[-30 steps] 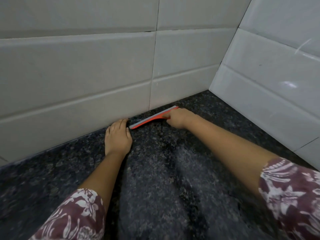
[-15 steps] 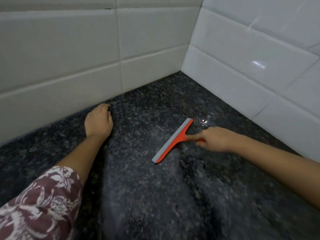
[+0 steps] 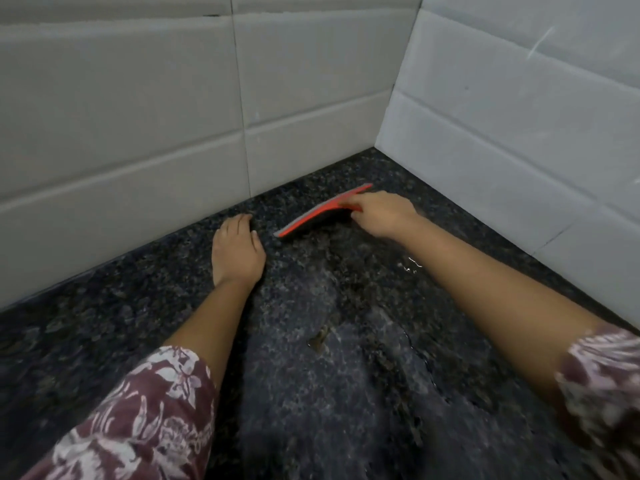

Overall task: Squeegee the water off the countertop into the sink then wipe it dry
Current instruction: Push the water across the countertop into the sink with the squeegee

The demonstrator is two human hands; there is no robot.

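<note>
Right hand (image 3: 382, 214) clamps its fingers on the red squeegee (image 3: 320, 212), blade down on the wet dark countertop (image 3: 346, 393) near the tiled corner; left hand (image 3: 237, 252) rests flat beside it, fingers together

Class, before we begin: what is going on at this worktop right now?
A person is clearing water off a dark speckled countertop in a tiled corner. The right hand grips a red squeegee, its blade set down on the stone near the back wall. The left hand lies flat on the counter beside it. Wet streaks and droplets show on the surface nearer the camera. No sink or cloth is in view.
</note>
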